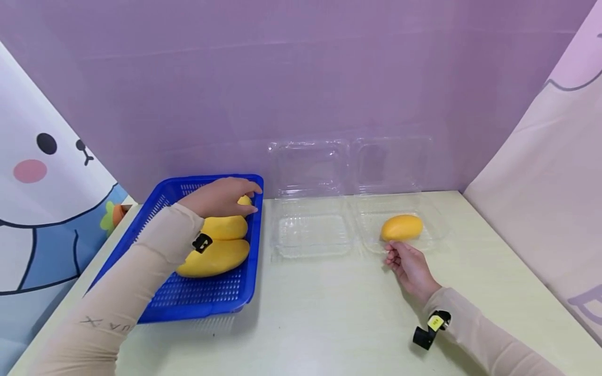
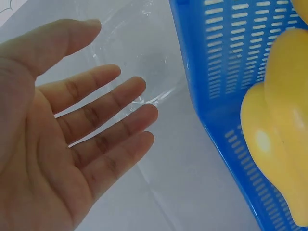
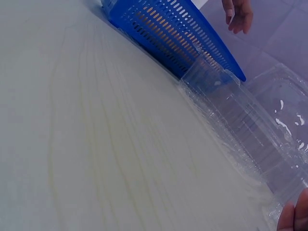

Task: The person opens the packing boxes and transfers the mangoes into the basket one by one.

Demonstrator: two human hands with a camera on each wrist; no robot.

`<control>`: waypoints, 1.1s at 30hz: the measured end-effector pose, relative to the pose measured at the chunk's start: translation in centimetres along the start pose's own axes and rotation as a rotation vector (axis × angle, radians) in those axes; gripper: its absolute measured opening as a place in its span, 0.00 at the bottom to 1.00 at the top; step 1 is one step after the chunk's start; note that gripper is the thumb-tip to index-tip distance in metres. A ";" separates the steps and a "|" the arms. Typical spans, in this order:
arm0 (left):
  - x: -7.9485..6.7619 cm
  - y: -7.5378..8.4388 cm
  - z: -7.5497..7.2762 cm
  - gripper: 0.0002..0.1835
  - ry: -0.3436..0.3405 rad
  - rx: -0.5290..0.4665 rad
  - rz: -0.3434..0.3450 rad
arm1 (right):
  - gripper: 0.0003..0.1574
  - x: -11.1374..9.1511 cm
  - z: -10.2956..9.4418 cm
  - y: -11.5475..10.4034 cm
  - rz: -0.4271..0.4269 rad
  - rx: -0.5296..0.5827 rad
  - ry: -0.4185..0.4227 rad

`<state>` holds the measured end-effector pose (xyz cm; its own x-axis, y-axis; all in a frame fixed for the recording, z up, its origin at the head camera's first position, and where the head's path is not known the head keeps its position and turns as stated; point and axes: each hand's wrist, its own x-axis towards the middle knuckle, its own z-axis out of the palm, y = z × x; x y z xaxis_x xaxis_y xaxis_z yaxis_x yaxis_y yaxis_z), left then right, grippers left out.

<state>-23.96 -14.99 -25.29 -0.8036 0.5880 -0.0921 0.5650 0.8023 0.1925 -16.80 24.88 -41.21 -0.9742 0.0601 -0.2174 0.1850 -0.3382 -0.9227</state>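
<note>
Above the right part of the blue basket [image 1: 255, 250] my left hand [image 1: 223, 197] hovers, palm toward the right side. Its fingers [image 2: 94, 115] are spread and hold nothing in the left wrist view. Under and in front of it lie yellow mangoes [image 1: 213, 258], one mostly hidden by the hand. My right hand [image 1: 410, 269] is at the front edge of the right clear plastic container [image 1: 435, 235], fingers loosely bent. A single mango [image 1: 402, 227] lies in that container, just beyond the fingertips; whether they touch it or the rim is hard to tell.
Left of that container stands a second clear container [image 1: 312, 235], its transparent lid [image 1: 308, 167] upright against the purple backdrop [image 1: 301, 78]. The other lid [image 1: 390, 164] also stands raised. Patterned cloth walls [image 1: 541, 183] border the pale table [image 1: 305, 313] at both sides.
</note>
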 end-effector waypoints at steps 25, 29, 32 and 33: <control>3.7 4.6 0.2 0.27 -0.029 0.014 0.095 | 0.21 -0.2 0.0 -0.2 0.017 -0.007 -0.002; 4.8 5.4 0.5 0.27 -0.023 0.020 0.136 | 0.21 -0.2 -0.1 -0.2 0.002 0.005 -0.007; 5.4 6.0 0.9 0.27 -0.016 0.030 0.165 | 0.21 -0.2 -0.1 -0.2 0.002 0.004 -0.011; 5.6 6.2 1.0 0.26 -0.016 0.026 0.169 | 0.21 -0.2 0.0 -0.1 0.005 0.002 -0.011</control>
<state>-24.81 -6.63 -25.60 -0.6935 0.7164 -0.0765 0.6969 0.6939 0.1809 -16.66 24.94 -41.06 -0.9746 0.0484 -0.2186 0.1897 -0.3403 -0.9210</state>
